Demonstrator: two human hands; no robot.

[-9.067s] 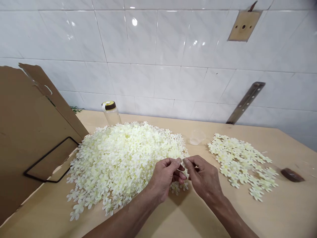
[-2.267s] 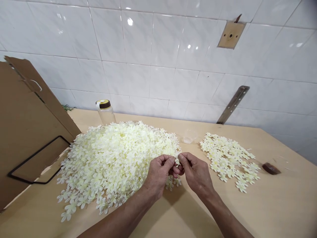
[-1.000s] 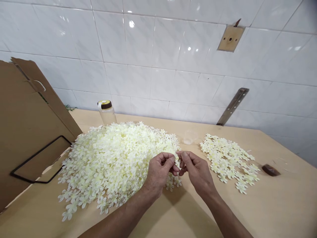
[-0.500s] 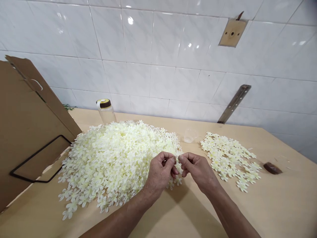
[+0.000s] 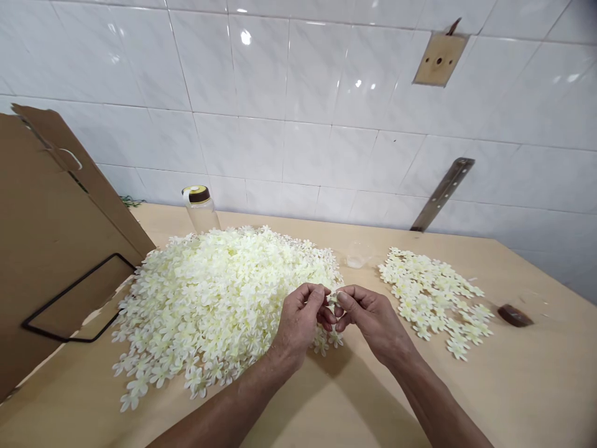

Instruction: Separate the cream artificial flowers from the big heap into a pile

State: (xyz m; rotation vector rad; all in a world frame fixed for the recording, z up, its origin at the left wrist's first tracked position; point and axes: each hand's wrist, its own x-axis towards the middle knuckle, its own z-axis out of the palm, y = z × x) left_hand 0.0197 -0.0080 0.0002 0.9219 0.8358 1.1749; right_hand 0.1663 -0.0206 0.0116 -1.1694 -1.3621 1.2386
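A large heap of cream artificial flowers rests on the smooth beige tabletop. At the heap's right edge — fingertips narrowed — the left hand and right hand pinch one small cream flower. Behind the heap: glossy white marbled wall tiles.

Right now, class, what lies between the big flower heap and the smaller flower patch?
The head view shows a small transparent container there, with the right hand nearer the camera.
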